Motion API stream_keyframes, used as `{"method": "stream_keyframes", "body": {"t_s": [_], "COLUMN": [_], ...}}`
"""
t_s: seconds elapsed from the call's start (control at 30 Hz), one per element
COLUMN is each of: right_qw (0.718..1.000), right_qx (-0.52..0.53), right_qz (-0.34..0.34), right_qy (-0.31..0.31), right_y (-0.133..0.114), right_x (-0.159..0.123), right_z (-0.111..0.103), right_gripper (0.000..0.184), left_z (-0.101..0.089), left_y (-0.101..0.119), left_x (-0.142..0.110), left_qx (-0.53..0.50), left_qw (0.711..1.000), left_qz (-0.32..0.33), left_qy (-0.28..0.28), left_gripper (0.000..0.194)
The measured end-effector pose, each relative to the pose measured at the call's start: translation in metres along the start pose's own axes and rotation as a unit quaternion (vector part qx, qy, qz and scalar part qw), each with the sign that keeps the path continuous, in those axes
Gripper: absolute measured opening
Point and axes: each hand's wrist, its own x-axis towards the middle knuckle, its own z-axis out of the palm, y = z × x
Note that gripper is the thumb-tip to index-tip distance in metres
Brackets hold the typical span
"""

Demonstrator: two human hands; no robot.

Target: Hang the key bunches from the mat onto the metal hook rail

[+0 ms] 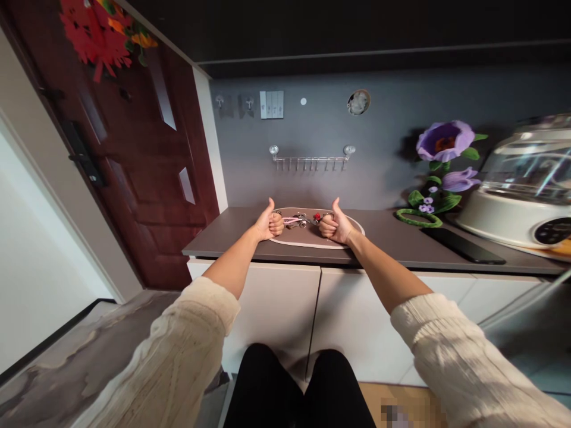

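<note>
The small metal-and-pink trinkets (303,222) lie on the mat (303,239); handling looks barely begun, what remains unclear. Left hand (270,223) at nine o'clock, right hand (334,226) at three: each grip closed, thumb up, contents impossible to tell.

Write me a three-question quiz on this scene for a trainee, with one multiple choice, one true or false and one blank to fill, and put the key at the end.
1. As the wearer sees it, where does the dark phone lie relative to the mat?
A. Left of it
B. Right of it
C. On top of it

2. True or false: the left hand and the right hand both have the thumb raised.

3. Fill the blank: the metal rail on the wall carries a row of ____.

Key: 1. B; 2. true; 3. hooks
</note>
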Motion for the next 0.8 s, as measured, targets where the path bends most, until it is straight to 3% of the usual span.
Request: {"method": "stream_keyframes", "body": {"t_s": [0.2, 0.3, 0.4, 0.47, 0.6, 0.8], "right_qw": [0.999, 0.998, 0.992, 0.986, 0.964, 0.912], "right_qx": [-0.031, -0.053, -0.099, -0.127, -0.167, -0.264], "right_qz": [0.004, -0.018, -0.041, -0.071, -0.144, -0.204], "right_qy": [0.014, 0.031, 0.064, 0.085, 0.150, 0.239], "right_y": [-0.008, -0.015, -0.020, -0.021, -0.020, -0.008], "right_x": [0.006, 0.014, 0.027, 0.038, 0.060, 0.093], "right_z": [0.008, 0.017, 0.025, 0.029, 0.032, 0.024], "right_gripper": [0.064, 0.064, 0.061, 0.058, 0.041, 0.026], "left_z": [0.005, 0.004, 0.000, -0.004, -0.015, -0.035], "left_y": [0.010, 0.019, 0.028, 0.033, 0.036, 0.023], "left_x": [0.001, 0.007, 0.015, 0.021, 0.034, 0.048], "left_qx": [0.046, 0.083, 0.146, 0.208, 0.347, 0.526], "left_qw": [0.999, 0.995, 0.977, 0.948, 0.857, 0.711], "left_qz": [-0.001, 0.040, 0.108, 0.168, 0.260, 0.255], "left_qy": [0.018, 0.046, 0.112, 0.174, 0.280, 0.390], "left_gripper": [0.064, 0.062, 0.054, 0.046, 0.027, 0.013]}}
